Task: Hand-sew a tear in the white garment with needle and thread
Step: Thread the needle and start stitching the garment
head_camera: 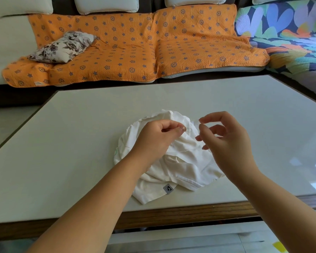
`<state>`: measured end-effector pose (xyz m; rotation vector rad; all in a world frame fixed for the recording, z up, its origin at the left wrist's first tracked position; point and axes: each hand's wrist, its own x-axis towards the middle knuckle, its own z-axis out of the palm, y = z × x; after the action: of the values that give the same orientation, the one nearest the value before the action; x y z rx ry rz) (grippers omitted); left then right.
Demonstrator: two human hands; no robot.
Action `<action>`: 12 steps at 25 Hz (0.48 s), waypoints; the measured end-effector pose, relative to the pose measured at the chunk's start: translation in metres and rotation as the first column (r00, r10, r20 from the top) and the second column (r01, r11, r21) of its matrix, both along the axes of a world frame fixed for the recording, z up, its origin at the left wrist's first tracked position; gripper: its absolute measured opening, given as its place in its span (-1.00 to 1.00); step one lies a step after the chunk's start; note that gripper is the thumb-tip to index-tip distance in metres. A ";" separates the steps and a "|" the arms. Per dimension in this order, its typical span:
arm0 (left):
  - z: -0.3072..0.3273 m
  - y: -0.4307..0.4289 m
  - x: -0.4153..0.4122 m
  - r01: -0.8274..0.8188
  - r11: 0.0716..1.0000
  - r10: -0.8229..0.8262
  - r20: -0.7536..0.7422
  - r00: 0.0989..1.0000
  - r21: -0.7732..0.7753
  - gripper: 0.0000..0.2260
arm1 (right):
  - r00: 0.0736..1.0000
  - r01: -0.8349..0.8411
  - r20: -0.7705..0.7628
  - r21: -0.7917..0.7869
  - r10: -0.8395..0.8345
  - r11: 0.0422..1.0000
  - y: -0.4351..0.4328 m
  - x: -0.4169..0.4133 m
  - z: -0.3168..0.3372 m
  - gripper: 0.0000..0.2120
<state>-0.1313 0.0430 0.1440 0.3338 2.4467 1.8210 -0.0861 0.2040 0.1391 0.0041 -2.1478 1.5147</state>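
A crumpled white garment [179, 167] with a small grey label lies on the white table [80, 143], near its front edge. My left hand [157, 137] hovers over the cloth, thumb and forefinger pinched together on a thin thread [188, 130] that makes a small loop just right of the fingertips. My right hand [224, 137] is held above the garment's right side with fingers curled and spread; nothing clear shows between them. A faint strand of thread runs across the cloth between the hands. I cannot make out the needle.
The table has a wooden front edge [171, 216]. Behind it stands a sofa with an orange patterned cover [135, 52], a floral cushion [62, 46] and a colourful blanket [290, 33] at the right.
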 end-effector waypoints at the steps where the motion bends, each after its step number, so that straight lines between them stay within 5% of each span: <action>1: 0.000 0.000 0.000 -0.002 1.000 0.001 0.022 1.000 0.029 -0.91 | 0.998 0.020 -0.059 0.086 -0.015 0.996 -0.001 0.001 -0.003 -0.92; 4: 0.000 0.001 0.000 0.005 0.995 -0.010 0.054 0.999 0.101 -0.92 | 0.988 0.046 -0.156 0.258 -0.006 0.965 -0.006 0.000 -0.013 -0.95; 12: -0.001 0.001 0.001 0.036 0.992 -0.044 0.063 0.997 0.124 -0.91 | 0.995 0.077 -0.075 0.211 -0.063 0.974 -0.006 -0.006 -0.018 -0.98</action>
<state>-0.1304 0.0436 0.1431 0.3225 2.2738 1.9383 -0.0921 0.1979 0.1213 0.0530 -2.2212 1.2211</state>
